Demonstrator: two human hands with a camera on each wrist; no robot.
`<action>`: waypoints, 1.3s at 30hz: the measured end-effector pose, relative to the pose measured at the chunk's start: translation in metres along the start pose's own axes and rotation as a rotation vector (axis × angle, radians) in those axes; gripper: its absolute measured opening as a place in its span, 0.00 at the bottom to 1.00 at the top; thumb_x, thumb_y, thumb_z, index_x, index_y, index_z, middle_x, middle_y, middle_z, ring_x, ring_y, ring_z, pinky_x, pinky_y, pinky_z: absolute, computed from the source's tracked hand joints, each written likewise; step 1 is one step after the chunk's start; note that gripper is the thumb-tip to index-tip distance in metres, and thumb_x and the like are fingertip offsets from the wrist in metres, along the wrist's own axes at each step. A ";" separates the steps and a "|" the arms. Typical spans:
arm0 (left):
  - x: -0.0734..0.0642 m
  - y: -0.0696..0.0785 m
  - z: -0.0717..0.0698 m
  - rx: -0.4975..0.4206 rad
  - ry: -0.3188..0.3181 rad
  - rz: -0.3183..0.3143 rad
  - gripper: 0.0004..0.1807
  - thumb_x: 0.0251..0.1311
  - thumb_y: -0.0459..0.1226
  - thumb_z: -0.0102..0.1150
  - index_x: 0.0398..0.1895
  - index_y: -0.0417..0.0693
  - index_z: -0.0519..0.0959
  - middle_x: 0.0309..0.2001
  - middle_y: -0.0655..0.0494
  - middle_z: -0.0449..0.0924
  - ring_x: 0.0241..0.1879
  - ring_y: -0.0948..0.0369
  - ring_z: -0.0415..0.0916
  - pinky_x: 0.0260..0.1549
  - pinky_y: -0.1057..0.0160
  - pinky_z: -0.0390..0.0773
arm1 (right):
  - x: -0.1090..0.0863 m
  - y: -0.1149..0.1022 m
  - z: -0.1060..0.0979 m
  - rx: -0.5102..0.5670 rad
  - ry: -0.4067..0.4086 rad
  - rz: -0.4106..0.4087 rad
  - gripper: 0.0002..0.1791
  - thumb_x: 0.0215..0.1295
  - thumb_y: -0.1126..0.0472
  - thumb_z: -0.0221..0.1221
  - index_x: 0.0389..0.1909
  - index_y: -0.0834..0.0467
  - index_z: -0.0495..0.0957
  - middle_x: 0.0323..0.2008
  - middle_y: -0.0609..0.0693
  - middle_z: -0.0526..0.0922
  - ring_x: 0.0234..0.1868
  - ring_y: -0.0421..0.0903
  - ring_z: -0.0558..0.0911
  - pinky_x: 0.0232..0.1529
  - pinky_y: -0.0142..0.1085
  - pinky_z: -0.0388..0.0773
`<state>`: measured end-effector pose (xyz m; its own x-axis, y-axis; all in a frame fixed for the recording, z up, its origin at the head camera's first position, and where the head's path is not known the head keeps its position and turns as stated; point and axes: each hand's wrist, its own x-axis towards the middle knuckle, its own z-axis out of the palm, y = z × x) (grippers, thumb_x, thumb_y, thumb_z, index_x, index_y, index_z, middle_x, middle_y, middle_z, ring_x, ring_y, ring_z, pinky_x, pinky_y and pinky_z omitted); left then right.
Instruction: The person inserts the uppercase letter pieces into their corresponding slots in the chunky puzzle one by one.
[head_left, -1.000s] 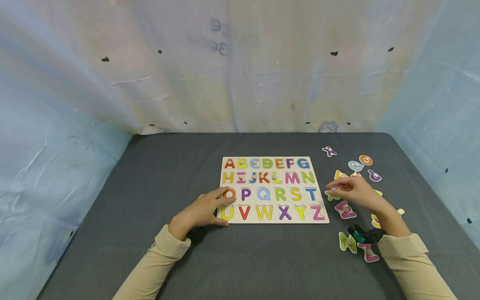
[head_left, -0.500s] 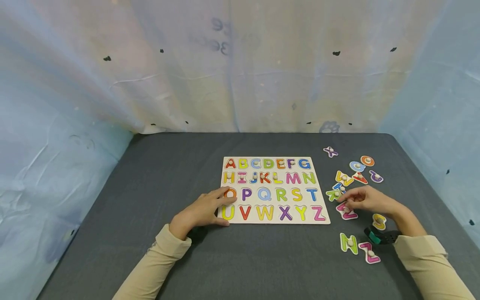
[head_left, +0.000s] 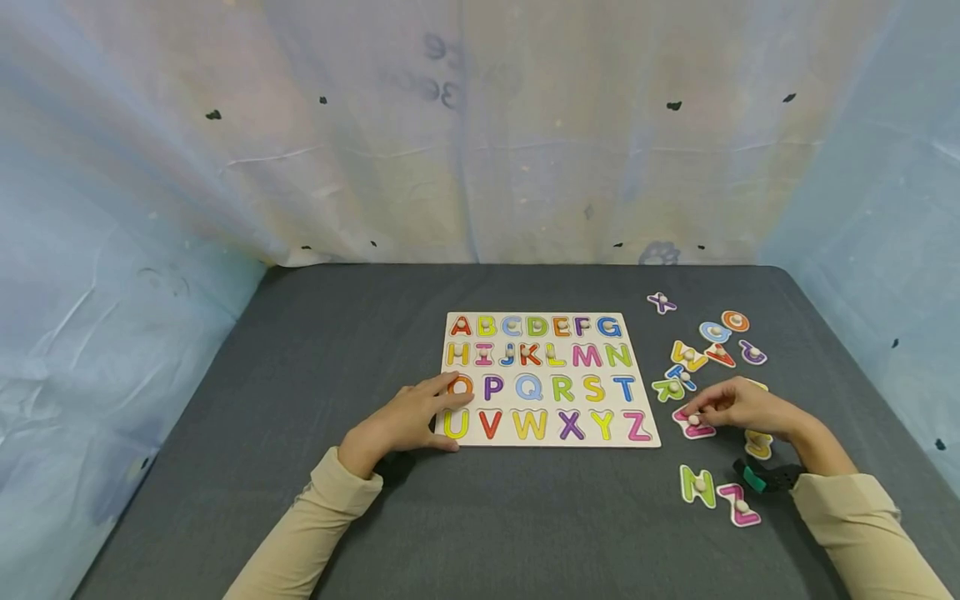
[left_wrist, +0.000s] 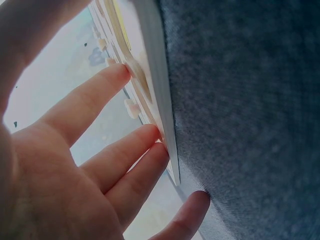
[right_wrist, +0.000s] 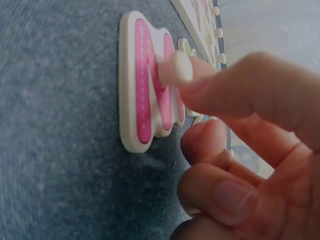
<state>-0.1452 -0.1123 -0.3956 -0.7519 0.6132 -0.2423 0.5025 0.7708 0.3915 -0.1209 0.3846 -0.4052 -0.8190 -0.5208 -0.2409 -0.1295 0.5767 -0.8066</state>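
Note:
The wooden alphabet board point(head_left: 540, 380) lies on the dark cloth, with knobbed letters in its top row and part of the second row. My left hand point(head_left: 405, 419) rests on its left end with fingers spread; in the left wrist view several fingertips point(left_wrist: 120, 72) touch the board's edge point(left_wrist: 157, 75). At the right, the thumb and index finger of my right hand point(head_left: 738, 406) pinch the knob point(right_wrist: 175, 69) of a pink letter M piece point(right_wrist: 143, 95). That piece lies flat on the cloth. My other right fingers are curled below it.
Right of the board lie loose letters: a green R point(head_left: 666, 390), blue T point(head_left: 678, 375), yellow W point(head_left: 688, 356), red V point(head_left: 720, 356), blue Q point(head_left: 715, 332), orange O point(head_left: 735, 322) and purple X point(head_left: 662, 302). Nearer are a green N point(head_left: 697, 487) and pink Z point(head_left: 738, 505).
My right hand has come down and nearer from above the green R and blue T to the pink M piece, taking its knob. The left hand stays on the board.

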 end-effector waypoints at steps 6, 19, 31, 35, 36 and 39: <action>0.000 0.001 -0.001 0.002 -0.004 -0.003 0.41 0.49 0.49 0.71 0.69 0.54 0.68 0.75 0.43 0.54 0.74 0.45 0.56 0.65 0.38 0.61 | 0.001 0.002 0.001 0.043 -0.014 -0.040 0.10 0.63 0.70 0.59 0.41 0.73 0.81 0.25 0.32 0.75 0.23 0.29 0.68 0.20 0.30 0.63; 0.000 0.000 0.001 0.013 0.000 0.010 0.41 0.49 0.50 0.71 0.68 0.54 0.69 0.75 0.43 0.55 0.73 0.44 0.57 0.64 0.38 0.62 | 0.000 -0.007 0.003 0.000 0.028 -0.016 0.06 0.61 0.69 0.61 0.36 0.69 0.80 0.22 0.33 0.71 0.22 0.30 0.69 0.22 0.30 0.65; -0.001 -0.002 0.002 0.022 0.004 0.014 0.40 0.49 0.50 0.71 0.68 0.53 0.69 0.75 0.42 0.55 0.73 0.44 0.58 0.64 0.38 0.63 | 0.024 -0.027 0.010 -0.040 0.232 -0.057 0.09 0.56 0.69 0.65 0.36 0.71 0.81 0.19 0.31 0.72 0.20 0.29 0.66 0.19 0.31 0.63; -0.001 -0.001 0.001 0.013 0.002 0.007 0.40 0.50 0.49 0.71 0.68 0.54 0.69 0.75 0.42 0.55 0.73 0.44 0.58 0.64 0.38 0.62 | 0.037 -0.036 0.015 -0.017 0.288 -0.013 0.10 0.57 0.69 0.64 0.37 0.72 0.81 0.18 0.32 0.73 0.20 0.30 0.67 0.20 0.30 0.63; -0.001 -0.001 0.001 0.011 0.002 0.006 0.40 0.50 0.49 0.71 0.68 0.54 0.69 0.75 0.42 0.55 0.73 0.44 0.57 0.64 0.38 0.62 | 0.040 -0.038 0.017 -0.009 0.297 0.013 0.11 0.58 0.68 0.64 0.38 0.72 0.81 0.18 0.32 0.72 0.20 0.30 0.66 0.21 0.30 0.63; 0.000 -0.001 0.001 0.007 0.002 0.003 0.40 0.50 0.49 0.71 0.68 0.54 0.69 0.75 0.43 0.55 0.73 0.44 0.57 0.64 0.38 0.62 | 0.050 -0.045 0.020 0.000 0.306 0.087 0.13 0.60 0.65 0.64 0.41 0.71 0.81 0.18 0.34 0.72 0.19 0.31 0.66 0.22 0.29 0.63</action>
<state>-0.1447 -0.1128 -0.3965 -0.7512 0.6152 -0.2394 0.5076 0.7701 0.3863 -0.1447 0.3194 -0.3917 -0.9573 -0.2555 -0.1356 -0.0513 0.6112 -0.7898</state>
